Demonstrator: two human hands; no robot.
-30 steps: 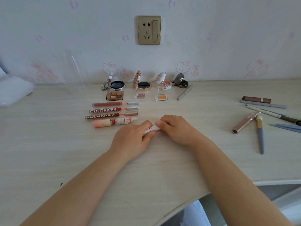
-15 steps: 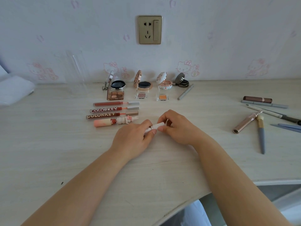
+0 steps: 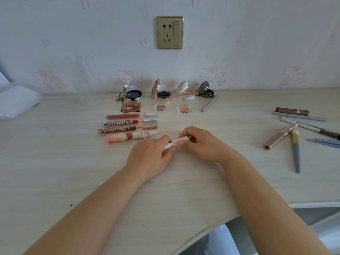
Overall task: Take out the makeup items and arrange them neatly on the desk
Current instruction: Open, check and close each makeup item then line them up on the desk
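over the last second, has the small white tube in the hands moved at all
Yes. The white tube has tilted: its right end has lifted up toward the wall, judged against the pink lip tube lying unmoved beside it.

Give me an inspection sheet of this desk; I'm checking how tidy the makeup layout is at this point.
Surface: pale wood-grain desk, curved front edge.
Job's things: four lip tubes lie in a neat stack of rows; four open compacts stand in a row by the wall, small eyeshadow pans before them; a white tube is held in both hands.
Clutter: brushes and pencils lie scattered at the right; a grey pencil lies askew by the compacts.
Grippers: left hand and right hand each pinch the white tube.
Cables: nothing seen.
Surroundings: wall socket, clear container, white cloth.
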